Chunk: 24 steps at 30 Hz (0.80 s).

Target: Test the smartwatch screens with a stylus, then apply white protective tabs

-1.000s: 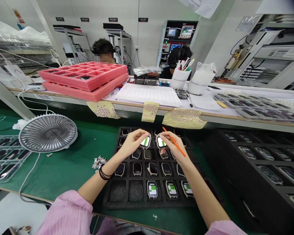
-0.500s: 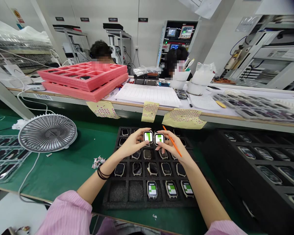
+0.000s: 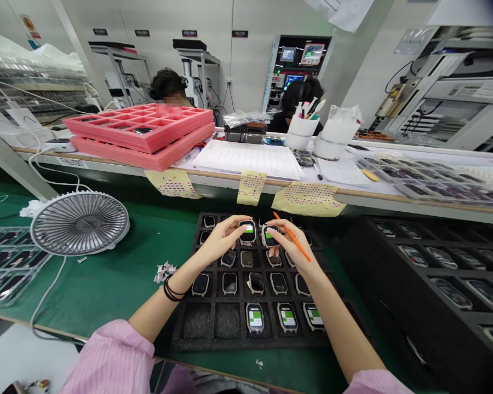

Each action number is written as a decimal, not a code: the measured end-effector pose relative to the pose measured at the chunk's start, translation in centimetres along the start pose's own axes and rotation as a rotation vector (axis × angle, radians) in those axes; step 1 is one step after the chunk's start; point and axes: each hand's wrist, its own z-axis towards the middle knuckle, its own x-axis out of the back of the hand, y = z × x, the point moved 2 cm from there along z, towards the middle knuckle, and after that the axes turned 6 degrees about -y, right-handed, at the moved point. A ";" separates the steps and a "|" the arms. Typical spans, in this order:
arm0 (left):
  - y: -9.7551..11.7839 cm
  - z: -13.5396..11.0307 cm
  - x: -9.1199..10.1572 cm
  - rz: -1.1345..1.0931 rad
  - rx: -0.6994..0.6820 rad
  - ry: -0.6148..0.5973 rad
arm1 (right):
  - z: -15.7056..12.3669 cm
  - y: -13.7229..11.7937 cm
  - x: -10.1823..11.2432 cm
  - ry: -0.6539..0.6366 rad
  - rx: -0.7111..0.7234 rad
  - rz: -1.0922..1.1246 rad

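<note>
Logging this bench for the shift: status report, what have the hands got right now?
Left hand: watch held. Right hand: second watch, plus orange pencil. Both over black foam tray. Desk fan off to the left.

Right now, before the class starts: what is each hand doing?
Left hand: closed, holding a smartwatch by its edges.
Right hand: closed, holding a second smartwatch, with an orange pencil between the fingers.

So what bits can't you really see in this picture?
All from the head view:
- Tray pockets under the hands: the left hand and right hand cover them in the black foam tray.
- Screens on the left watch and right watch: too small to read.
- Lined sheet on the desk: its writing is too small.
- Pink sleeve: cut off by the bottom edge.
</note>
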 end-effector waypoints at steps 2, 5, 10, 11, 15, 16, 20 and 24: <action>0.1 -0.1 -0.1 -0.014 -0.008 -0.006 | -0.1 -0.1 -0.1 -0.011 0.003 0.013; 0.2 -0.1 -0.3 -0.018 -0.029 0.005 | -0.1 -0.1 -0.1 -0.031 0.011 0.013; 0.4 -0.1 -0.2 0.002 -0.013 0.020 | -0.1 -0.1 -0.1 -0.034 0.005 0.019; 0.5 -0.1 -0.1 0.009 -0.003 0.024 | -0.1 -0.1 -0.1 -0.030 -0.002 0.023; 0.7 -0.1 0.2 0.041 0.023 0.066 | 0.0 -0.1 -0.1 -0.024 -0.008 0.032; 0.7 -0.1 0.2 0.046 0.024 0.074 | -0.1 -0.2 -0.1 -0.025 -0.009 0.031; 0.3 0.0 0.4 0.046 0.020 0.069 | -0.1 -0.3 0.0 -0.038 0.006 0.018; -0.1 0.1 0.2 -0.009 0.002 0.016 | -0.1 -0.2 0.0 -0.074 0.012 0.008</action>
